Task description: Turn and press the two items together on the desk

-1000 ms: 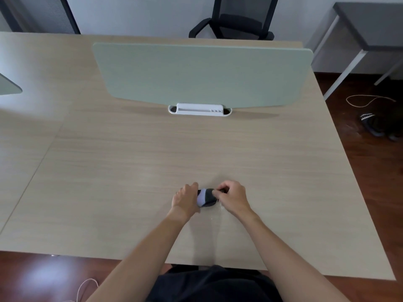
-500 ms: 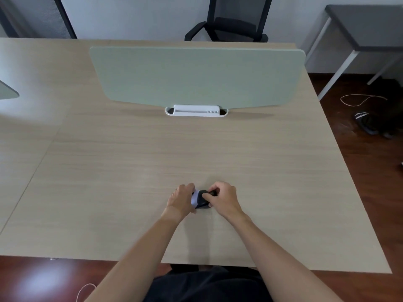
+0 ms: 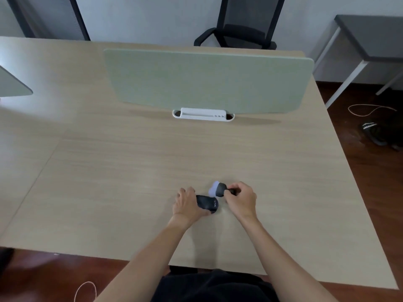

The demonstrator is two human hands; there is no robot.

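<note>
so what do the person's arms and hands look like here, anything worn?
Both forearms are bare from elbow to wrist: no sleeves show. The left hand and right hand have no gloves, and no watch, ring or band is visible. Dark clothing shows at the bottom edge, at the torso.

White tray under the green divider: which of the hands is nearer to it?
Right. The right hand lies a little nearer the white tray, pinching a sock. The left hand sits lower left, holding another dark sock.
</note>
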